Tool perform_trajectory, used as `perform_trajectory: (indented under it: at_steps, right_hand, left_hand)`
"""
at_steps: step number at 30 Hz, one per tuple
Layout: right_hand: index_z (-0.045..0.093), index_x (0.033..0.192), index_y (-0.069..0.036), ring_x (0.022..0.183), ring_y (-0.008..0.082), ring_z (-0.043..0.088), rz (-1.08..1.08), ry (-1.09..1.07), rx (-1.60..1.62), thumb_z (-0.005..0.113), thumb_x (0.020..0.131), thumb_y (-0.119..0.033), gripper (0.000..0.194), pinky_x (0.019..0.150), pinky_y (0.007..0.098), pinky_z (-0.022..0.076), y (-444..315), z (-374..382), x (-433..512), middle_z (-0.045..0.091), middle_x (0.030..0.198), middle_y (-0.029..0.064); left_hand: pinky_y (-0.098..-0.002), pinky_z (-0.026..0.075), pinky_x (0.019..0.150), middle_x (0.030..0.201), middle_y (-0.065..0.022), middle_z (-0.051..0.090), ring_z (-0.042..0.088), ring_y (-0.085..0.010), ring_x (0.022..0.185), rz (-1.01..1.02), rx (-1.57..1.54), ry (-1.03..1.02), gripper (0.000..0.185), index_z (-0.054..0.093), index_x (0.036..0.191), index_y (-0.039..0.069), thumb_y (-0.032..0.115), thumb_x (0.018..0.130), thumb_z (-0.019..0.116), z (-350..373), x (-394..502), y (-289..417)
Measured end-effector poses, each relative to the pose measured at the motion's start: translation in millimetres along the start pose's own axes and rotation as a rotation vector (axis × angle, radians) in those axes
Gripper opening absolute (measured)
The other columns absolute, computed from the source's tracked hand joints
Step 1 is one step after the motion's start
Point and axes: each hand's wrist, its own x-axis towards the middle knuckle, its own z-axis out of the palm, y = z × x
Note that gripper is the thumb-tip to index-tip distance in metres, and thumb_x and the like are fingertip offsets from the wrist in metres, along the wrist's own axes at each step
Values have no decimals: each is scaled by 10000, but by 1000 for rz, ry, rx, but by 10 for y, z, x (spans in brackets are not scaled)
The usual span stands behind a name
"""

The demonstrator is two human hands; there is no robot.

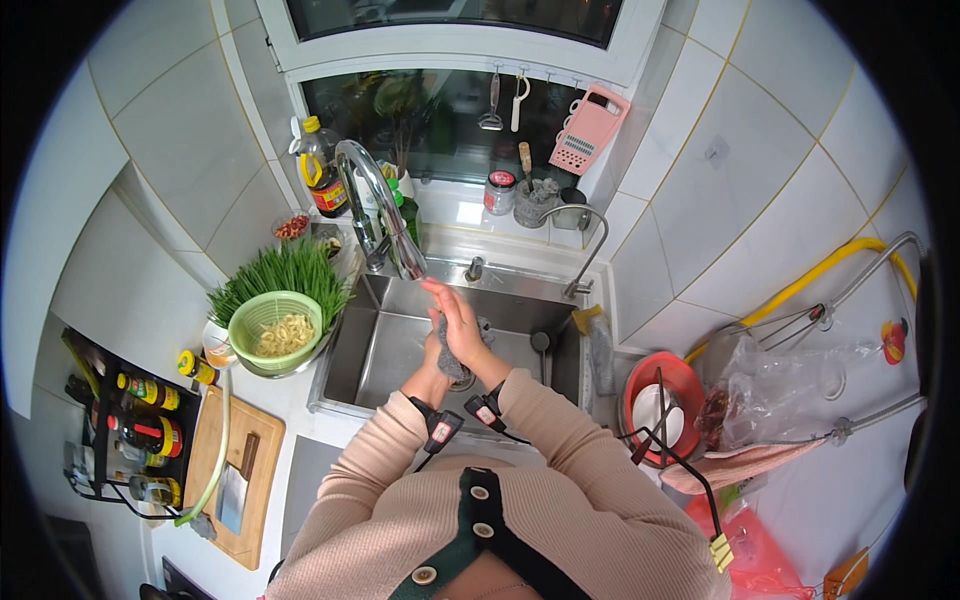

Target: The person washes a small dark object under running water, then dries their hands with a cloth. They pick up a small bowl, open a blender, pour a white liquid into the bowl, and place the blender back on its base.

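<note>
Over the stainless steel sink (401, 330), my left hand (435, 360) and my right hand (461, 322) press together around a grey cloth or scrubbing pad (451, 358). Part of the grey material shows between the palms and beyond the fingers. The arched chrome faucet (382, 202) ends just above my fingertips; no water is plainly visible. A dark ladle (541, 343) lies at the right side of the basin. The drain shows partly below my hands.
Left of the sink stand a green colander (275, 306) of pale food, long green chives (281, 274), and a cutting board (259, 442) bearing a cleaver (234, 491). A thin tap (600, 232) rises at right, near a red basin (694, 375) with bowls.
</note>
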Motion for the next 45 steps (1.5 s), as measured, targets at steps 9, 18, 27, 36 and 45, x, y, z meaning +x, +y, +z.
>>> perform_trajectory:
  at_steps: [9,18,27,36,45]
  right_hand:
    - [632,878,-40,1105,317,492,-554,371,-1278,599,772,-162,165,1005,478,364,245,-70,82,572,1051,153]
    - [527,1217,-8,1212,358,447,-391,127,-1468,572,815,-179,439,1077,491,307,388,-84,-285,514,1247,169]
    - [459,1362,-131,1372,404,214,-325,-141,-940,584,800,-279,595,1126,492,200,12,-132,-490,338,1461,137]
    - [383,1401,-14,1279,178,415,332,27,865,471,971,-135,454,1073,292,317,-44,5,-444,387,1439,48]
    - [16,1458,68,1355,346,323,137,-254,-528,437,967,-442,823,1097,376,270,-235,87,-651,266,1481,246]
  left_hand:
    - [-410,490,836,1105,-160,595,599,-274,983,152,451,464,632,499,1198,-41,532,976,356,518,-57,112]
    - [-392,493,832,1102,-147,611,604,-261,969,6,82,412,583,526,1182,-28,498,983,374,245,-119,217]
    - [-413,493,798,1088,-160,601,601,-274,958,3,492,401,554,514,1188,-32,467,993,372,161,-42,307]
    - [-361,495,828,1009,-86,595,599,-232,940,244,450,155,489,515,1026,75,545,956,396,397,-156,221]
    - [-378,518,620,805,-89,578,594,-215,706,116,321,155,312,533,935,89,399,961,497,-2,-78,77]
